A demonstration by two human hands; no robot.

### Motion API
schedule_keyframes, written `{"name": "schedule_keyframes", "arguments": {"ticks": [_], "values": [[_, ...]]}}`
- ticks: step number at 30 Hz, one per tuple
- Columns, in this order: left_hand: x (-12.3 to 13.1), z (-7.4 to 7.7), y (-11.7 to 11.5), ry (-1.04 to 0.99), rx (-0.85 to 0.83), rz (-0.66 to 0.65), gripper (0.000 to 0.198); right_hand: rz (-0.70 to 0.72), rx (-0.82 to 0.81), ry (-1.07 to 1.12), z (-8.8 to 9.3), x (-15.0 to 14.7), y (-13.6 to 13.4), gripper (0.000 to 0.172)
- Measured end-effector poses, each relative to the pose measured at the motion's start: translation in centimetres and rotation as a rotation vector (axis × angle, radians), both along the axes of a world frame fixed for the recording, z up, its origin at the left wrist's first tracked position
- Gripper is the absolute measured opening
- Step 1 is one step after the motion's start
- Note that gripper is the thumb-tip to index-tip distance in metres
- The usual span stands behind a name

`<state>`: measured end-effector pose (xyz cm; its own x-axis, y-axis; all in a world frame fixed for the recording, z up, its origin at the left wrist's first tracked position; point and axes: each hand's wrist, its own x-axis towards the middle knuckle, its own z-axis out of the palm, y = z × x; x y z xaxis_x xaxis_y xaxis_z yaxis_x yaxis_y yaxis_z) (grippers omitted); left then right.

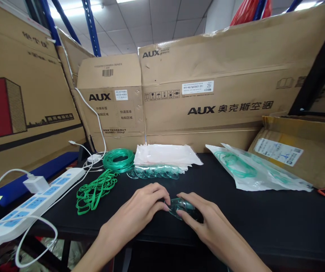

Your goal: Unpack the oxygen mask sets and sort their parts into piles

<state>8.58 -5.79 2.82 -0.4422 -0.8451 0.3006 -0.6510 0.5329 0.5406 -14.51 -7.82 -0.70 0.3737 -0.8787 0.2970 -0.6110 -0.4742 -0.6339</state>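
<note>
A clear, green-tinted oxygen mask (181,205) is held low over the black table, between both hands. My right hand (200,211) grips it from the right, thumb and fingers on opposite sides. At its left edge, my left hand (151,202) has thumb and forefinger pinched together; any small part between those fingertips is hidden. Beyond the hands lies a row of similar clear masks (156,172), overlapping one another. Left of my left hand is a loose heap of green elastic straps (96,192).
A coil of green tubing (118,160) lies beside white plastic bags (166,154). Packed bags with green tubing (238,166) lie at right, by a cardboard box (298,151). A white power strip (37,202) with cables runs along the left. Large cardboard panels (207,132) wall the back.
</note>
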Motion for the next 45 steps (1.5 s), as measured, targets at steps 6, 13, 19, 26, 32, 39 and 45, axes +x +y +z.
{"name": "schedule_keyframes", "arguments": {"ticks": [6, 13, 19, 26, 32, 39, 45], "values": [[-0.2, 0.2, -0.2, -0.041, -0.009, 0.029, 0.017, 0.053, 0.048, 0.0, 1.3, 0.3, 0.4, 0.035], [0.0, 0.3, -0.5, -0.015, -0.025, 0.022, 0.025, 0.035, -0.006, -0.062, 1.4, 0.4, 0.7, 0.035], [0.4, 0.5, -1.2, 0.146, 0.075, -0.027, 0.021, 0.134, 0.054, -0.076, 2.7, 0.4, 1.4, 0.025], [-1.0, -1.0, -1.4, 0.521, 0.227, 0.222, 0.031, 0.082, -0.094, -0.212, 2.0, 0.5, 0.4, 0.024], [-3.1, -2.4, -1.6, 0.777, 0.35, 0.146, 0.037, 0.088, -0.163, -0.329, 1.3, 1.0, -0.3, 0.027], [-3.3, -3.0, -1.2, 0.898, 0.353, 0.06, 0.036, 0.084, 0.323, -0.646, 1.9, 0.8, -0.1, 0.039], [-3.2, -3.9, -0.8, 0.87, 0.241, 0.087, 0.033, 0.094, 0.558, -0.836, 1.6, 1.7, 0.1, 0.034]]}}
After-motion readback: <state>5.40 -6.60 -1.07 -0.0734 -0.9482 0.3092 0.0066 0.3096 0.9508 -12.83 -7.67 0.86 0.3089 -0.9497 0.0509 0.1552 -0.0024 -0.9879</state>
